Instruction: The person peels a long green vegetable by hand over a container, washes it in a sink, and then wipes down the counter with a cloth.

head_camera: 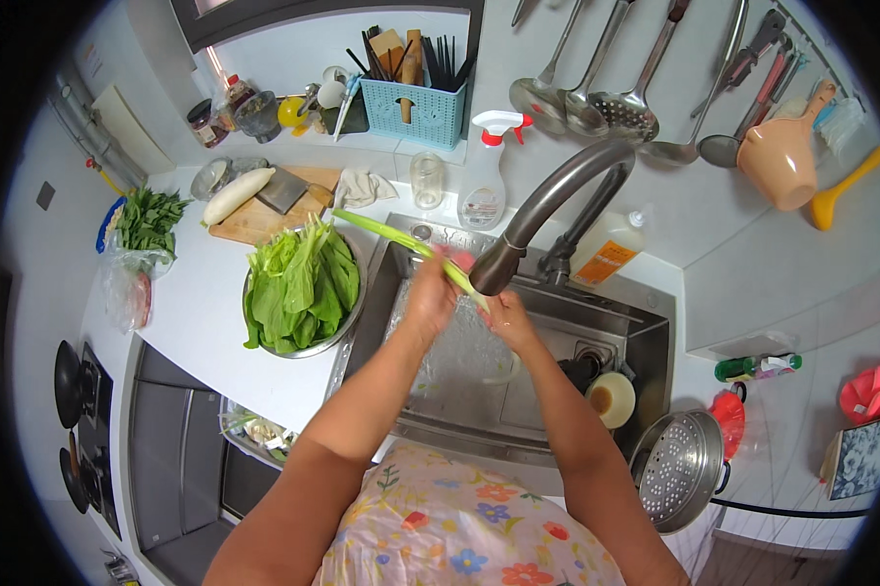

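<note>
Both my hands grip one long green stalk, likely a scallion or leek (381,230), slanting under the tap. My left hand (434,293) is closed around its middle and slightly blurred. Near the pale lower end, my right hand (508,319) has its fingers on the stalk. Just above that end hangs the mouth of the grey pull-out faucet (500,262). Below my hands lies the stainless steel sink (447,373), its floor wet. A pale curved scrap and bits of green lie in it. Left of the sink, a metal bowl (358,304) holds leafy greens (301,286).
A wooden cutting board (246,225) carries a white radish (238,196) and a cleaver (284,190). A spray bottle (482,183) and glass jar (427,183) stand behind the sink. In its right side sits a cup (615,399). A steamer pot (678,469) rests by the right edge.
</note>
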Demonstrator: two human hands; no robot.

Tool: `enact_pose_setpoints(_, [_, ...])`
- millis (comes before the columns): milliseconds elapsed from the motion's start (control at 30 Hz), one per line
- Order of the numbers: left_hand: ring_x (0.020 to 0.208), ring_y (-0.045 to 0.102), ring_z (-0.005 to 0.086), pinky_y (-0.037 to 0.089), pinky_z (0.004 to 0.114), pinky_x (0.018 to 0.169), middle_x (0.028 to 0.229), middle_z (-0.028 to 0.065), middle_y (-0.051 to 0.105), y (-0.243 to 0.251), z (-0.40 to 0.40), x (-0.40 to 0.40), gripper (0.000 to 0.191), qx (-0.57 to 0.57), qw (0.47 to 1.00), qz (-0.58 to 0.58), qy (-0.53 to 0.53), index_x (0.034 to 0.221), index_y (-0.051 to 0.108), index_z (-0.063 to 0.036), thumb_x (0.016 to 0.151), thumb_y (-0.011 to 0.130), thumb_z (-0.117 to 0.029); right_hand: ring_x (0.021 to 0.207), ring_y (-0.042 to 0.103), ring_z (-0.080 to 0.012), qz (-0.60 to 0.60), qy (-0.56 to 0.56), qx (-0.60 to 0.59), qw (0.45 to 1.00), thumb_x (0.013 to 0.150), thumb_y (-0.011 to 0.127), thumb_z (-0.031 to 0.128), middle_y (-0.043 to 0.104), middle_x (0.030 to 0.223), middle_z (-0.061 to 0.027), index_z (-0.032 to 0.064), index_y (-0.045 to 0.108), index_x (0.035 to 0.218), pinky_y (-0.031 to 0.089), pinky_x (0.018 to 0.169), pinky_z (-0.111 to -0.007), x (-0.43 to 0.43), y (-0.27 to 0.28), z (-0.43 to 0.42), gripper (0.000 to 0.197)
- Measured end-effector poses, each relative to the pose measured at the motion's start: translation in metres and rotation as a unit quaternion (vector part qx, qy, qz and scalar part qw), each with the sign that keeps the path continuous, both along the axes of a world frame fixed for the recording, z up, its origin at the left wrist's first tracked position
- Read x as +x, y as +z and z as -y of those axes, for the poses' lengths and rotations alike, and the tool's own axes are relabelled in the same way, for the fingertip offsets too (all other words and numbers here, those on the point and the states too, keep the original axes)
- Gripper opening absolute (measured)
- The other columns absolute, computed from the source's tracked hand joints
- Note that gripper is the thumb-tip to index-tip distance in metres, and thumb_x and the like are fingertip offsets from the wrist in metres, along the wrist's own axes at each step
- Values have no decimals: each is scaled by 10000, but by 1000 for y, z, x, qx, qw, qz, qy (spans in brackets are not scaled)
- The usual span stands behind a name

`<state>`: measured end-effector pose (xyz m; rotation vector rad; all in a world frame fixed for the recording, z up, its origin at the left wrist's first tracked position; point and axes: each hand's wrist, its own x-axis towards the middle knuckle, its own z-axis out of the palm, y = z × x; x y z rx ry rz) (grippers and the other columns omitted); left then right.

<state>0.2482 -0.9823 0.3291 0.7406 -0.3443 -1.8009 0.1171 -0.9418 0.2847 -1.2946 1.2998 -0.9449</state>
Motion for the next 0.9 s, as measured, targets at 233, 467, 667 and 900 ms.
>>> enact_pose_setpoints(233, [674,513,159,445,257,576,768,82,508,8,2,-5,131,-40,997,54,-29,909,415,-29,846,397,-143,433,406,-80,120,-18,39,992,839,377,356,438,557,-4,32,460,711,333,401,-215,-5,8,-20,358])
enact_pose_setpoints(467, [626,471,158,440,294,630,694,49,451,42,11,-5,163,-67,996,48,41,852,402,-34,853,385,-196,553,458,-147,-104,-14,-72,992,788,499,212,479,607,-71,18,463,775,375,525,-288,-13,-11,-27,198])
enact_pose_setpoints(667, [513,386,107,360,245,499,571,8,396,71,11,10,194,-131,980,90,117,766,413,-51,846,408,-228,636,513,-296,-154,-99,-213,960,740,484,82,509,679,-180,35,485,832,402,568,-381,31,8,-5,103])
enact_pose_setpoints(900, [385,243,92,310,234,427,458,-49,263,74,-17,30,330,-40,976,133,169,605,382,-115,799,466,-368,648,517,-367,-197,-107,-302,927,665,511,10,521,678,-186,44,494,806,402,549,-437,61,16,-6,146])
